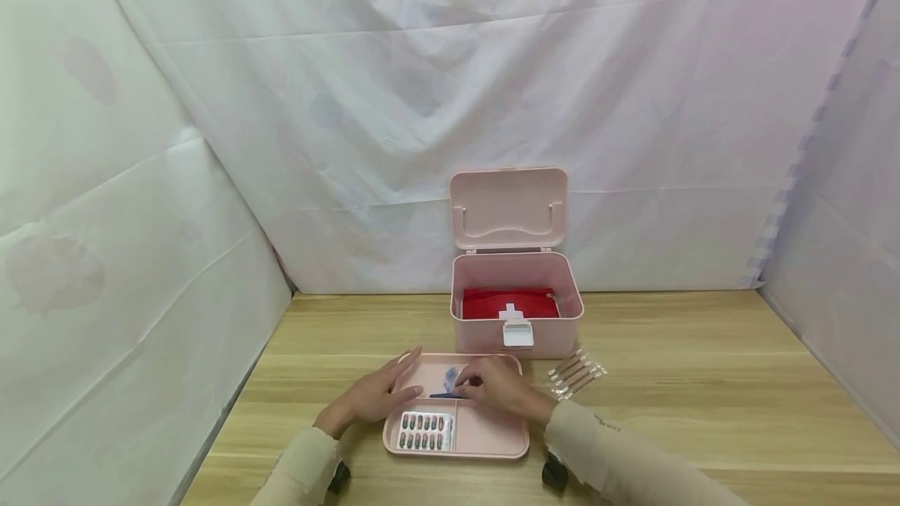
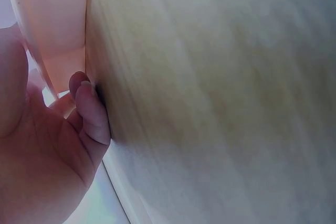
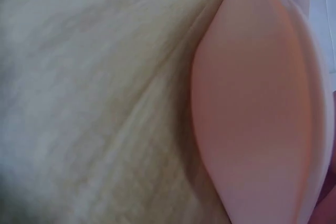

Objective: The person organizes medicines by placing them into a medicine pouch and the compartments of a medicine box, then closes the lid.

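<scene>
A pink compartment tray (image 1: pixel 492 440) lies on the table before me. My left hand (image 1: pixel 376 393) rests at its left side, thumb reaching over the rim; in the left wrist view its lower fingers touch the tabletop beside the tray wall. Over the tray's far compartment, my right hand (image 1: pixel 495 383) pinches the end of a slim dark blue item (image 1: pixel 439 396), its exact kind too small to tell. Beside that lies a small clear-bluish piece (image 1: pixel 451 377). A blister pack of capsules (image 1: pixel 426 432) fills the near left compartment. In the right wrist view, the tray's outer wall (image 3: pixel 252 98) hides most of that hand.
Behind the tray stands a pink box (image 1: pixel 471 338) with its lid (image 1: pixel 509 209) raised. A red pouch (image 1: pixel 485 304) with a white cross sits inside. Several packaged cotton swabs (image 1: pixel 576 373) lie right of the box. White cloth (image 1: pixel 394 123) hangs behind the table.
</scene>
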### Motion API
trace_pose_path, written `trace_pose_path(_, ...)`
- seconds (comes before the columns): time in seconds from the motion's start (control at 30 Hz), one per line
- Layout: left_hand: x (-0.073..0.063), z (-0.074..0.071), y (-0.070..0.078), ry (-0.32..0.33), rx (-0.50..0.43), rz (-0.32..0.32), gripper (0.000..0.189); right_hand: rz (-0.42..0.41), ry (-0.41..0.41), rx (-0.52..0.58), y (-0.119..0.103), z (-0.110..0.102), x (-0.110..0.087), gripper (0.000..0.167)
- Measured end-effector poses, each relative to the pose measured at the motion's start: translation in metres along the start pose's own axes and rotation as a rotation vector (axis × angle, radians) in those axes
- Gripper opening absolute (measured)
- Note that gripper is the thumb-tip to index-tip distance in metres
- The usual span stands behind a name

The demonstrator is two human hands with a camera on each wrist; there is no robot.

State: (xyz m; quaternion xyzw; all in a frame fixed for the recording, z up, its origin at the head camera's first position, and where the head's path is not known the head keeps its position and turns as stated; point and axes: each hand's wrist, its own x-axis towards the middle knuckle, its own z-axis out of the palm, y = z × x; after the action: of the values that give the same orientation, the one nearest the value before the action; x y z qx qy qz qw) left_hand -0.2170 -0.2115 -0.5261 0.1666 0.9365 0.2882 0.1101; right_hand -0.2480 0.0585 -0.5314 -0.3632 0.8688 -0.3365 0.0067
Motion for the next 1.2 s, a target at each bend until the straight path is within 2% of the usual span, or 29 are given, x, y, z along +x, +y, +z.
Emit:
trace_pose_path(0.3, -0.001, 0.0, 0.001, -0.001, -0.009, -0.002, 0.072, 0.014, 0.031, -0.065, 0.003, -0.003, -0.005, 0.01)
trace_pose_path(0.43, 0.0, 0.001, 0.0, -0.006, -0.01, 0.0, 0.072, 0.018, 0.023, -0.042, 0.003, -0.011, -0.01, 0.011)
trace_pose_path(0.77, 0.0, 0.001, 0.001, 0.002, -0.011, -0.009, 0.072, 0.019, 0.006, 0.098, 0.006, -0.039, -0.032, 0.009)
trace_pose_path(1.03, 0.0, 0.002, -0.001, -0.005, -0.004, 0.002, 0.073, 0.03, 0.029, 0.132, 0.015, -0.063, -0.054, 0.006)
trace_pose_path(1.2, 0.0, 0.001, -0.001, -0.005, -0.006, 0.0, 0.072, 0.085, 0.055, 0.138, 0.026, -0.085, -0.069, 0.01)
